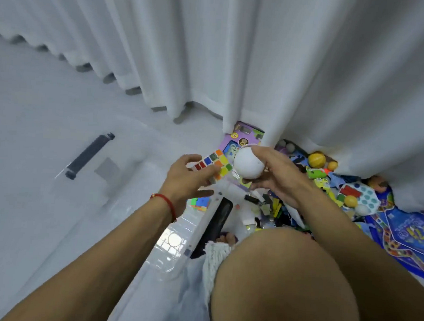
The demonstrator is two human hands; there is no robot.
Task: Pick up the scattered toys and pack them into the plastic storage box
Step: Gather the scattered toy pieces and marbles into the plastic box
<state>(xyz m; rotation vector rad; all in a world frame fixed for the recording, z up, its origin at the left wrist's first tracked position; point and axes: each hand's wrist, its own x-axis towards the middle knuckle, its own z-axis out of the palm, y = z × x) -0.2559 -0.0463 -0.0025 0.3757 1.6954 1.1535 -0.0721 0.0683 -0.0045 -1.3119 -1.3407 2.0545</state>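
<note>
Down near the foot of the white curtain (309,67), both hands are raised over a clear plastic storage box (177,234), and each holds a toy. The left hand (184,181) wears a red string bracelet (165,203) at the wrist; its fingers are curled around a puzzle cube (214,164) with coloured squares, gripped from the near side. The right hand (279,175) is wrapped around a white ball (249,163), thumb over the top and fingers beneath. Cube and ball sit just beside each other, almost touching. Behind them a purple toy card (241,137) lies partly under the curtain's hem. To the right, more toys are scattered on the floor along the curtain: a yellow ball (316,159), a small orange ball (332,165), a green toy (316,174), a white board with teal dots (362,195) and a blue game mat (403,236). A dark jumble of small pieces (272,210) lies between the right forearm and the box's rim, whether inside the box or beside it cannot be told. A black handle-like object (215,224) rests along the box's edge. A bare knee (285,282) fills the lower right, and a dark bar (89,155) lies on the pale floor (34,151) well to the left.
</note>
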